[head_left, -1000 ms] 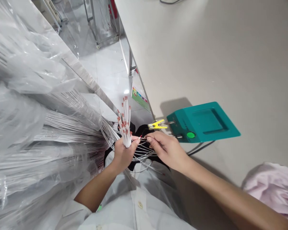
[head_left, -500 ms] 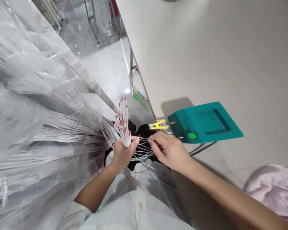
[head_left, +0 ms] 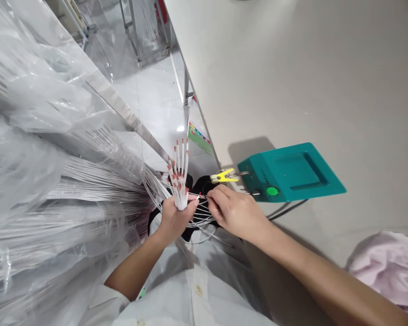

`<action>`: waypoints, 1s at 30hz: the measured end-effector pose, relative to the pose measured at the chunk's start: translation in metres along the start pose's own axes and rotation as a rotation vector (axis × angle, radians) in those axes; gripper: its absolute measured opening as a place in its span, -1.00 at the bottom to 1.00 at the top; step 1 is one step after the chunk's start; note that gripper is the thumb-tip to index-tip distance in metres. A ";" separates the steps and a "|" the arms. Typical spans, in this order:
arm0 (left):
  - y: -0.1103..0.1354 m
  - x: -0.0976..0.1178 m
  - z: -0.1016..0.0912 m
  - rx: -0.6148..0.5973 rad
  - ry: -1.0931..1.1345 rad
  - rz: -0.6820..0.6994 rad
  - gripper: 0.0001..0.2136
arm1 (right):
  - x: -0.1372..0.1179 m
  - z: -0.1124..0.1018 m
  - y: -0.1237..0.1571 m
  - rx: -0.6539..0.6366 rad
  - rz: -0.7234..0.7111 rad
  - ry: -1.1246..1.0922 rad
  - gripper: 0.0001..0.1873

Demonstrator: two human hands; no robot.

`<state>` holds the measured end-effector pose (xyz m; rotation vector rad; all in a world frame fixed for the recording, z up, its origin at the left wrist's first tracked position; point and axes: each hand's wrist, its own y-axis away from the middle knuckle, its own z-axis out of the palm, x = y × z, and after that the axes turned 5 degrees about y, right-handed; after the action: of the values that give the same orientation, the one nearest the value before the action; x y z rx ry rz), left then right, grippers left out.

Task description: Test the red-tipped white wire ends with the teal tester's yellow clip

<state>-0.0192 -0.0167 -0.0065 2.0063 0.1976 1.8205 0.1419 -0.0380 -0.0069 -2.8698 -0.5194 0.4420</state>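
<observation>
My left hand [head_left: 172,217] is closed round a bunch of thin white wires [head_left: 178,179] with red-brown tips that fan upward from the fist. My right hand [head_left: 234,212] pinches one white wire [head_left: 204,196] just right of that fist, fingertips close to my left thumb. More white wires loop below and between both hands. A yellow clip [head_left: 222,176] sticks out of a teal box [head_left: 289,172] with a green button, right above my right hand.
Large bundles of white wires in clear plastic bags [head_left: 47,172] fill the left side. The pale table [head_left: 309,81] holds the teal box; pink cloth [head_left: 391,267] lies at its lower right. Beyond the table edge is a shiny floor with a metal rack.
The fanned wire tips in my left hand have tilted slightly right. My right hand has crept a little left toward the left thumb, still pinching a wire.
</observation>
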 end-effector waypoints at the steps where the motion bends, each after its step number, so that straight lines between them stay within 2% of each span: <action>1: 0.000 0.000 -0.001 0.008 0.016 -0.013 -0.84 | -0.001 -0.001 0.001 -0.013 0.044 -0.023 -0.80; 5: 0.000 0.004 0.001 0.017 0.024 -0.014 -0.81 | -0.005 -0.002 0.001 0.010 0.146 -0.220 -0.78; 10: 0.001 0.003 0.000 -0.035 -0.006 0.026 -0.81 | -0.006 0.002 -0.003 0.039 0.052 -0.268 -0.78; 16: -0.005 -0.005 -0.011 -0.266 0.011 -0.041 -0.80 | -0.005 0.002 0.001 0.013 -0.043 -0.074 -0.77; 20: -0.009 -0.001 -0.004 -0.182 0.030 -0.054 -0.84 | 0.002 -0.006 0.008 0.027 -0.087 0.079 -0.79; 22: -0.011 0.002 0.000 -0.145 0.058 -0.058 -0.75 | 0.011 -0.014 0.009 0.118 -0.092 0.141 -0.83; 24: -0.013 0.006 0.003 -0.151 0.090 -0.046 -0.64 | 0.022 -0.023 0.008 0.188 -0.054 0.206 -0.78; 26: -0.016 0.009 0.005 -0.184 0.102 -0.027 -0.62 | 0.033 -0.031 0.004 0.135 -0.024 0.272 -0.72; 30: -0.022 0.014 0.011 -0.210 0.123 -0.006 -0.64 | 0.047 -0.039 -0.007 0.023 -0.066 0.384 -0.77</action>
<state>-0.0031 0.0060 -0.0031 1.7517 0.0455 1.8780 0.1945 -0.0193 0.0188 -2.8019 -0.5305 -0.1139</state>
